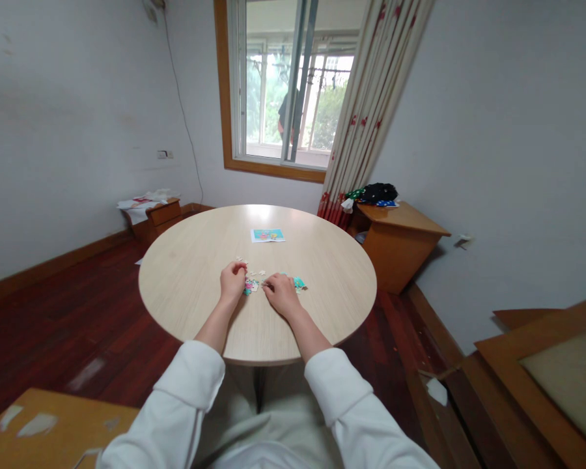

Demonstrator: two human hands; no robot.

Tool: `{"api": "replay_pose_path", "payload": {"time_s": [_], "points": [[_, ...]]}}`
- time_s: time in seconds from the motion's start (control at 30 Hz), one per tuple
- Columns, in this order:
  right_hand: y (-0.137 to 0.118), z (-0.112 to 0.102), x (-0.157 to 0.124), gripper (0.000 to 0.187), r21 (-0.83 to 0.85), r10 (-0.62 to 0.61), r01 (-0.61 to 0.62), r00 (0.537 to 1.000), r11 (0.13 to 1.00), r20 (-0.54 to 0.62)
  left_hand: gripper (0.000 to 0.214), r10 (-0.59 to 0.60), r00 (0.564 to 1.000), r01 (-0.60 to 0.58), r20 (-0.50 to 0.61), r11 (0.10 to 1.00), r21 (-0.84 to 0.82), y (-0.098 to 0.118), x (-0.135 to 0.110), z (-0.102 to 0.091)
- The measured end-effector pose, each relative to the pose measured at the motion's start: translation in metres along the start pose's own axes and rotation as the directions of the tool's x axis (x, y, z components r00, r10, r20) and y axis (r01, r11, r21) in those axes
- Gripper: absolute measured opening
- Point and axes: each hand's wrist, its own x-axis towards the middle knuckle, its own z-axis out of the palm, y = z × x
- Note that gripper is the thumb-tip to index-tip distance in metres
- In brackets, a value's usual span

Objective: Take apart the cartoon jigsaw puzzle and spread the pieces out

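Observation:
Small jigsaw puzzle pieces [252, 285] in pink, teal and white lie on the round wooden table [185, 280] between my hands. My left hand [232, 281] is at their left side, thumb and fingers curled together; whatever is in its fingertips is too small to make out. At the right, my right hand [281, 293] reaches over the pieces with fingers bent and tips pinched low by the tabletop; what they hold is hidden. Teal and yellow pieces [299, 283] show just beyond its knuckles. Pale pieces [262, 273] lie farther back, and behind them is a colourful picture card [267, 236].
A wooden cabinet [395, 244] with dark cloth on top stands at the right wall. Papers lie on a low wooden stand [163, 212] at the left. Behind the window [268, 98] is a person [288, 114]. Wooden furniture edges flank me.

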Motion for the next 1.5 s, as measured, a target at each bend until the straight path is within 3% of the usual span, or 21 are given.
{"api": "replay_pose_path", "payload": {"time_s": [0.13,0.3,0.4,0.53,0.63,0.73,0.87,0.97,1.1,1.2,1.27,1.33,1.5], "points": [[0.006,0.005,0.003,0.017,0.000,0.020,-0.020,0.999,1.000,-0.043,0.008,-0.040,0.999,0.040,0.013,0.999,-0.035,0.002,-0.001,0.002],[0.013,0.008,0.006,0.017,0.269,0.101,-0.053,0.981,0.962,-0.168,0.007,-0.070,0.997,0.073,0.035,0.994,-0.077,0.007,-0.004,0.002],[0.019,0.008,0.009,0.021,0.426,0.218,-0.106,0.950,0.899,-0.223,0.008,-0.092,0.994,0.097,0.051,0.990,-0.102,0.010,-0.006,0.001],[0.024,0.010,0.012,0.027,0.626,0.376,-0.170,0.902,0.761,-0.212,0.011,-0.119,0.991,0.126,0.061,0.983,-0.130,0.014,-0.007,-0.002],[0.025,0.012,0.014,0.031,0.726,0.440,-0.173,0.877,0.666,-0.195,0.012,-0.120,0.991,0.128,0.063,0.982,-0.137,0.017,-0.008,-0.004],[0.025,0.012,0.015,0.038,0.753,0.464,-0.167,0.862,0.637,-0.202,0.012,-0.109,0.992,0.117,0.064,0.986,-0.123,0.018,-0.008,-0.005],[0.024,0.000,0.010,0.041,0.704,0.482,-0.190,0.842,0.684,-0.242,0.012,-0.091,0.993,0.097,0.074,0.992,-0.078,0.018,-0.007,-0.006],[0.020,-0.012,0.004,0.040,0.504,0.461,-0.286,0.847,0.815,-0.264,0.015,-0.092,0.989,0.098,0.114,0.994,-0.043,0.017,-0.007,-0.005],[0.008,-0.020,-0.006,0.038,0.087,0.396,-0.387,0.904,0.918,-0.160,0.017,-0.098,0.978,0.101,0.184,0.995,-0.004,0.017,-0.008,-0.002],[0.001,-0.018,-0.010,0.060,-0.050,0.246,-0.246,0.969,0.968,-0.016,0.015,-0.090,0.973,0.088,0.213,0.996,0.019,0.018,-0.009,-0.002],[0.001,-0.016,-0.011,0.065,-0.061,0.134,-0.131,0.989,0.989,0.054,0.014,-0.084,0.970,0.078,0.229,0.996,0.032,0.018,-0.010,-0.002],[0.004,-0.013,-0.010,0.057,-0.027,0.073,-0.072,0.995,0.997,0.071,0.015,-0.078,0.967,0.068,0.241,0.997,0.048,0.018,-0.010,-0.002],[0.015,-0.004,-0.003,0.033,0.104,0.058,-0.060,0.998,0.993,0.022,0.011,-0.047,0.976,0.026,0.211,0.995,0.101,0.016,-0.007,-0.004]]}}
